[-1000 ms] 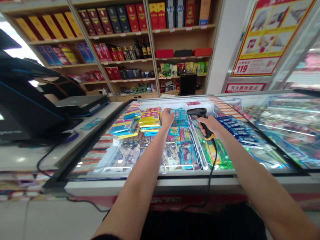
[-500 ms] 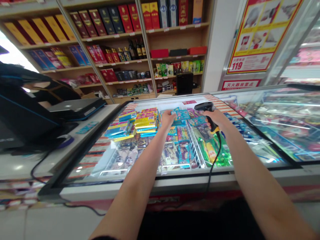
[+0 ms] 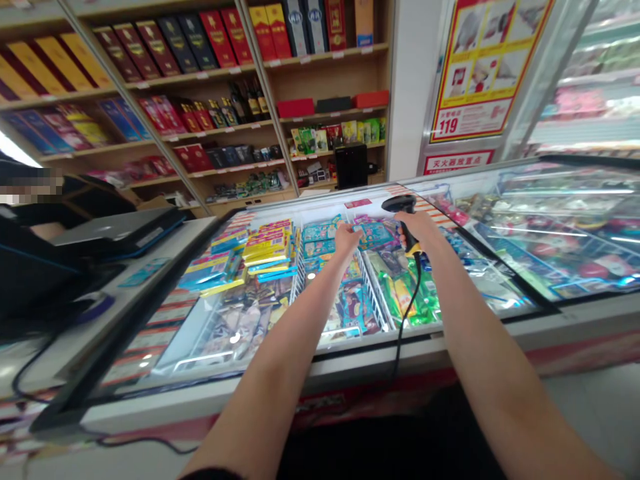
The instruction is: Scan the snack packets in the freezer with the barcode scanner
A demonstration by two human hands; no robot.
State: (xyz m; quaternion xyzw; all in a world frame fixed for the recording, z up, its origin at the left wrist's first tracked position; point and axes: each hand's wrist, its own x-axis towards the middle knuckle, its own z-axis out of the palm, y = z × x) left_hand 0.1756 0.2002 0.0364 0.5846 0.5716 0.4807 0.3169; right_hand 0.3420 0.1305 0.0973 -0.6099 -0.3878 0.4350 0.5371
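Your right hand [image 3: 419, 230] grips a barcode scanner [image 3: 403, 222]; your left hand [image 3: 347, 240] pinches a teal packet [image 3: 374, 235]. A wire divider [image 3: 373, 293] sits below, inside the freezer [image 3: 250, 400].

This is a convenience shop. Wooden shelves [image 3: 170, 87] carry boxed liquor and bottled wine [image 3: 245, 100], a glass-sided chest freezer [image 3: 280, 373] is stocked with rows of wrapped frozen-treat packets [image 3: 320, 240], a corded barcode scanner [image 3: 407, 230] is held above it, and a checkout worktop [image 3: 173, 257] runs along its left side.
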